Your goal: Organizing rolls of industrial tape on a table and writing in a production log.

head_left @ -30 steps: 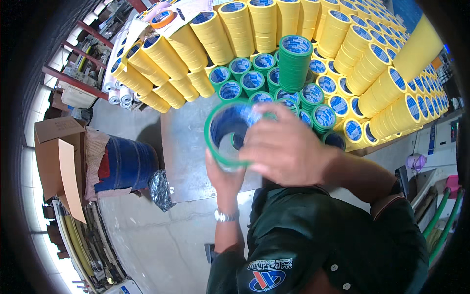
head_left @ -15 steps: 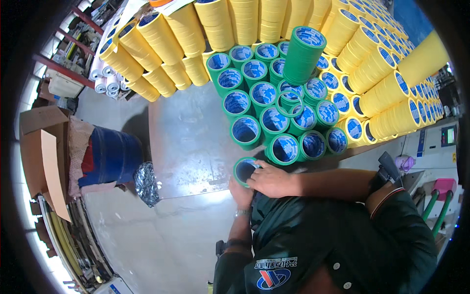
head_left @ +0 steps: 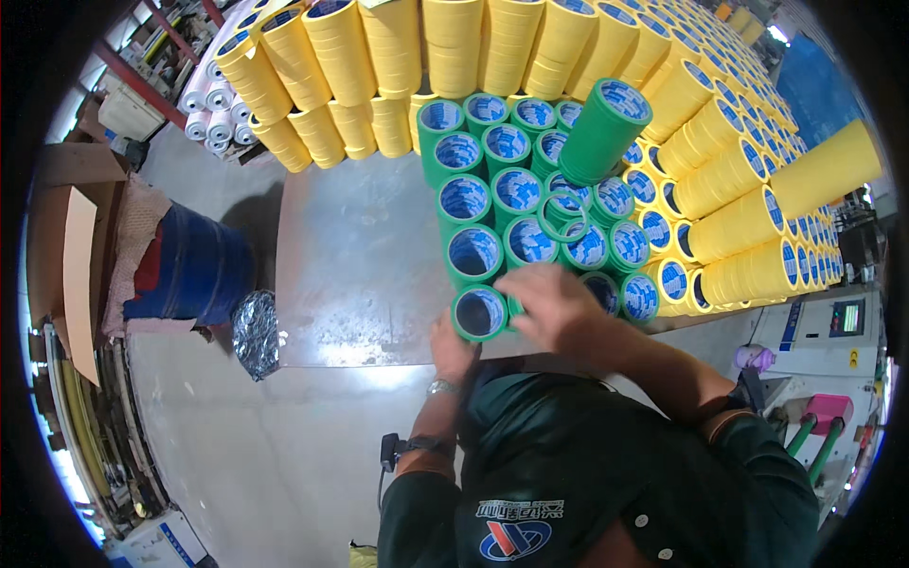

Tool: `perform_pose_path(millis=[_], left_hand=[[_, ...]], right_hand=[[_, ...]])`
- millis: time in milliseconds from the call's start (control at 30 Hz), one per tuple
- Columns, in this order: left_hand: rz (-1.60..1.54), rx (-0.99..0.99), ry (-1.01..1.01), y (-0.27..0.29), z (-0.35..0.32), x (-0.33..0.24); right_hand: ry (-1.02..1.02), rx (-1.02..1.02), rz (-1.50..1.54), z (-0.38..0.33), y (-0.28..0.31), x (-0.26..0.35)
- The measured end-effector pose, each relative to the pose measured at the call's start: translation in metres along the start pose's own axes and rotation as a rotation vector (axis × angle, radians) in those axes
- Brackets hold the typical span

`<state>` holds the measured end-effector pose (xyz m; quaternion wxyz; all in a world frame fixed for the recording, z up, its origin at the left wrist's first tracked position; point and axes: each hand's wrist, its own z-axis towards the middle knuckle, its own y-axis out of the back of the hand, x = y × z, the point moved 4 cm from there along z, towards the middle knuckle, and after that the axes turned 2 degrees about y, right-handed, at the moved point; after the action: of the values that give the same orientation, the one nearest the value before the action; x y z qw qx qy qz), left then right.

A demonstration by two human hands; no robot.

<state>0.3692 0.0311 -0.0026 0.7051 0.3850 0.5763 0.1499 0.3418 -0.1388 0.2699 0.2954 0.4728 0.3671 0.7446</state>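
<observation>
A stack of green tape rolls (head_left: 479,338) stands at the front edge of the metal table, its hollow core facing up. Around its near left side curls my left hand (head_left: 452,346), closed on it, with some fingers hidden behind the rolls. My right hand (head_left: 554,301) is smeared by motion over the front of the green stacks, just right of that stack; its fingers are unclear. Behind are several upright green stacks (head_left: 518,190) with blue-printed cores. On top of them lie loose green rings (head_left: 562,238) and a taller, tilted green stack (head_left: 594,151).
Yellow tape stacks (head_left: 393,57) wall off the back and the right side. Bare metal tabletop (head_left: 355,246) lies left of the green stacks. Farther left are a blue drum (head_left: 194,270), a cardboard box (head_left: 76,246) and white rolls (head_left: 216,123). A machine with a screen (head_left: 846,319) stands right.
My left hand and the front stack have moved up against the green group. My right hand has left that stack's rim and shifted right and farther away.
</observation>
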Motion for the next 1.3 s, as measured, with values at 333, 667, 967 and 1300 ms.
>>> perform_pose_path(millis=[333,667,967,1300], left_hand=[[-0.138,0.103,0.08,0.018,-0.007,-0.019],[-0.194,-0.347,0.254,0.093,-0.014,0.051],[-0.348,-0.526,-0.199,0.169,0.123,-0.098],[-0.442,-0.375,-0.24,0.139,0.13,-0.119]], right_hand=[[-0.153,-0.071,-0.394,-0.032,0.016,-0.126],[0.029,-0.248,-0.401,0.001,0.108,-0.068],[-0.207,-0.229,-0.532,0.059,0.193,-0.128],[-0.361,-0.223,-0.461,0.065,0.183,-0.142]])
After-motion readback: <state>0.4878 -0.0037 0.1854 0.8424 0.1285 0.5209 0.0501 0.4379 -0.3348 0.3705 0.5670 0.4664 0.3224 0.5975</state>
